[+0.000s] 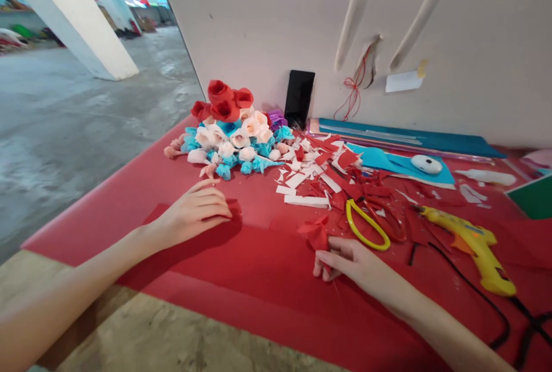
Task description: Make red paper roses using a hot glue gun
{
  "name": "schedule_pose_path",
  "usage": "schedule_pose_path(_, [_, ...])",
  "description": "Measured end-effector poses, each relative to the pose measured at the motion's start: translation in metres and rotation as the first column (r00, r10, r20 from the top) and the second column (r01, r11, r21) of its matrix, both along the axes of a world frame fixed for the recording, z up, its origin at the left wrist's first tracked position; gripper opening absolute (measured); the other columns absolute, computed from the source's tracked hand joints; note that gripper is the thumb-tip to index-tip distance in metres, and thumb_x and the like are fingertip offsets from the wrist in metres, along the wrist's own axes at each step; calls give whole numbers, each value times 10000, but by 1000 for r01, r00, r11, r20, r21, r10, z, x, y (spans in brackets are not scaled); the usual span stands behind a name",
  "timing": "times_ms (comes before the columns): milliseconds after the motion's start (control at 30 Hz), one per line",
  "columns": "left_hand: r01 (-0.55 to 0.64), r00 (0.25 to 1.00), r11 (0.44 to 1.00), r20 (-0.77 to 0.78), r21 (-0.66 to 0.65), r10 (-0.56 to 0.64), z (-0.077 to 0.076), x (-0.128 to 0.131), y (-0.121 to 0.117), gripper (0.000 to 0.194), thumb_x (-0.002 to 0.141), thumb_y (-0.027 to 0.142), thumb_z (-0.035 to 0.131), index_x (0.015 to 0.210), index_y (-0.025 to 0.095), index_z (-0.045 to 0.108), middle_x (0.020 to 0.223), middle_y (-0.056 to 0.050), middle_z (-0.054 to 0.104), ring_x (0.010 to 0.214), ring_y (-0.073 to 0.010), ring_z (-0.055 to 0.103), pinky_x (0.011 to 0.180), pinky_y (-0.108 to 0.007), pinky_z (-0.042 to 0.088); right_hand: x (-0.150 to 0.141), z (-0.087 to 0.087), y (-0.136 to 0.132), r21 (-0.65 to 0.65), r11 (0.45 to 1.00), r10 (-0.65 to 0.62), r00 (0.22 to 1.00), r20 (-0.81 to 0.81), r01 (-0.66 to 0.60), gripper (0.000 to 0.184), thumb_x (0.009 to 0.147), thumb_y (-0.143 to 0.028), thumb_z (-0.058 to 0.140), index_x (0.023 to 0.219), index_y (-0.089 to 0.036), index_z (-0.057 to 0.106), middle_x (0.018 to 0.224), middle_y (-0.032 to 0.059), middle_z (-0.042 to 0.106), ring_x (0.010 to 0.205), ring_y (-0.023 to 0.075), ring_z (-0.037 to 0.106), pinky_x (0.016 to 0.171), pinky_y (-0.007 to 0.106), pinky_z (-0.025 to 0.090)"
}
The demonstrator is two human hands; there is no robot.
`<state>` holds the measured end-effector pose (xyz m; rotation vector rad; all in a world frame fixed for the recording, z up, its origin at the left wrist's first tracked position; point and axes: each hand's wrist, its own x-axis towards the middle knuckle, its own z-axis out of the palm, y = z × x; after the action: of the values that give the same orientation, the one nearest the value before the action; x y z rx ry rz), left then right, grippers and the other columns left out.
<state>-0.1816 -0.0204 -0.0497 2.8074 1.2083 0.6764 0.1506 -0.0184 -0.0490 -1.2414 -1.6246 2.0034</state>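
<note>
No brand, label or writing can be read on anything here; the small white paper note [403,81] taped to the wall shows no legible marks.

Taking the yellow-handled scissors [367,223] as the landmark: they lie flat on the red-covered surface [267,280]. The right hand [350,261] rests just in front of them, fingers curled and pinched around a small folded piece of red paper [317,233], which sticks up from the fingertips just to the left of the scissors' handle loop. The left hand [196,211] lies well to the left of the scissors, palm down, fingers nearly straight and close together, pressing on a flat red paper sheet [190,240]; it grips nothing.

Behind the scissors and touching their blades is a scatter of red and white paper scraps [317,173]. Farther back and to the left sits a heap of red, white and blue paper flowers [233,130]. To the right of the scissors lies a yellow glue gun [478,248] with a black cord. Behind the scissors, against the wall, a black phone [299,98] leans upright, and a white oval object [426,164] sits on a blue sheet [388,160].
</note>
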Motion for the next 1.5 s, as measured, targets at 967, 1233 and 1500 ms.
schedule_pose_path(967, [-348, 902, 848, 103, -401, 419, 8, 12, 2, 182, 851, 321, 439, 818, 166, 529, 713, -4, 615, 614, -117, 586, 592, -199, 469, 0, -3, 2, 22, 999, 34, 999, -4, -34, 326, 771, -453, 551, 724, -131, 534, 717, 47, 601, 596, 98, 524, 613, 246, 430])
schedule_pose_path(1233, [-342, 795, 823, 327, -454, 511, 65, 59, 16, 193, 790, 366, 532, 816, 175, 551, 806, -10, 633, 690, -127, 604, 643, -205, 476, 7, 35, -9, 249, 965, -59, 995, -85, 79, 268, 777, -404, 577, 908, -170, 581, 879, 57, 632, 727, 142, 584, 675, 259, 473])
schedule_pose_path(1500, [187, 757, 859, 626, -477, 184, 91, 157, 19, 90, 748, 269, 621, 798, 196, 606, 809, 28, 652, 762, -97, 639, 696, -136, 489, 16, 61, -20, 724, 651, -121, 972, -200, 229, 166, 756, -277, 626, 917, -248, 601, 1075, 42, 584, 943, 191, 580, 780, 266, 491])
